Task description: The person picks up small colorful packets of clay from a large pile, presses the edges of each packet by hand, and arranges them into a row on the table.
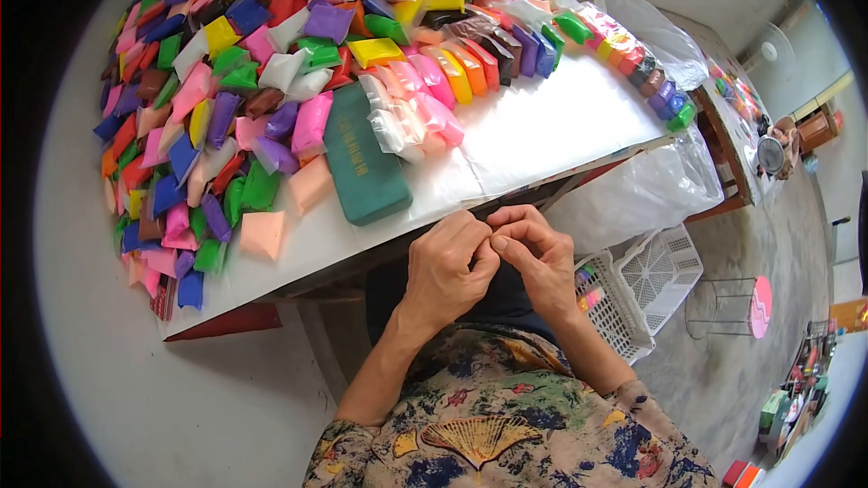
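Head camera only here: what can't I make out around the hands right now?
- Head view: anything pinched between the left hand and right hand is hidden by their curled fingers.
- Head view: contents of the white basket are partly covered by the right forearm and too small.
- Head view: the colored packet pile is cut off by the top edge.

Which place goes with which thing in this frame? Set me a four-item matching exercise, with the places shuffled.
Things:
1. green case
2. white plastic basket
3. clear plastic bag
4. peach packet

Places:
A. low beside the table, right of the right hand
B. by the near edge of the white table, left of the case
C. at the table's far right end
D. flat on the table, against the heap of coloured packets

Pairs: 1-D, 2-A, 3-C, 4-B.
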Tool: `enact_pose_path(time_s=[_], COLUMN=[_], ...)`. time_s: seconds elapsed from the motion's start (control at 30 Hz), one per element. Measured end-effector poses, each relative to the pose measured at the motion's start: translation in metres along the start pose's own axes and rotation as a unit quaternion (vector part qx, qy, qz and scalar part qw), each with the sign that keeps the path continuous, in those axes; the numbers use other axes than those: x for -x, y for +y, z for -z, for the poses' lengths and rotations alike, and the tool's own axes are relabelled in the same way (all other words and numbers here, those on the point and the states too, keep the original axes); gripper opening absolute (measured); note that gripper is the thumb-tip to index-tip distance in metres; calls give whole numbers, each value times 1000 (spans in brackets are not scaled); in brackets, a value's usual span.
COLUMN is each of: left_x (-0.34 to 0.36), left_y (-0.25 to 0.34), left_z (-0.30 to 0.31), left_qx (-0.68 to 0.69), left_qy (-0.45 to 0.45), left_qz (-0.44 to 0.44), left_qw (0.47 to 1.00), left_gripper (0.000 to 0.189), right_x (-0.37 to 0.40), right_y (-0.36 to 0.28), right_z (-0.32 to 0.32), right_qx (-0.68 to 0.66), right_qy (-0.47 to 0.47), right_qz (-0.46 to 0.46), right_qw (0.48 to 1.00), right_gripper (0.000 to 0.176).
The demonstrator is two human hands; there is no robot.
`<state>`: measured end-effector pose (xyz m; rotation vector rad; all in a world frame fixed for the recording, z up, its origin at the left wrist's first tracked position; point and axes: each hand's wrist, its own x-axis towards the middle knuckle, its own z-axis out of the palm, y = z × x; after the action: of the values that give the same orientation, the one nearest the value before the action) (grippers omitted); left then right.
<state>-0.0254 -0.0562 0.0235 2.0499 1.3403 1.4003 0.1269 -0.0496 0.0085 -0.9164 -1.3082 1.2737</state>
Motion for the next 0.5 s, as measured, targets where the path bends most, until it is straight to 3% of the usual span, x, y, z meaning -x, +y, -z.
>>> enact_pose_path(time_s=[0.1,0.2,0.3,0.4,0.5], left_x=[1,2,4,3,7], left_y=[1,3,4,6,14], left_z=[-3,-4,-8,-6,0], left_qx=[-30,-73,-167,-95,18], left_qy=[21,41,78,92,64], left_qz=[-1,1,6,13,86], left_qw=[999,996,983,991,994], left_gripper=[6,8,10,9,8], right_x=[4,7,13,13,12], right_y=[-1,-12,-13,-15,-9], right_z=[-1,-2,-5,0,9], right_qx=[10,3,25,-96,-240], right_qy=[-13,-14,5,11,-23], right_qz=[11,-37,-11,-60,-143], right_qw=[1000,999,1000,994,960], right_gripper=[17,20,26,32,38])
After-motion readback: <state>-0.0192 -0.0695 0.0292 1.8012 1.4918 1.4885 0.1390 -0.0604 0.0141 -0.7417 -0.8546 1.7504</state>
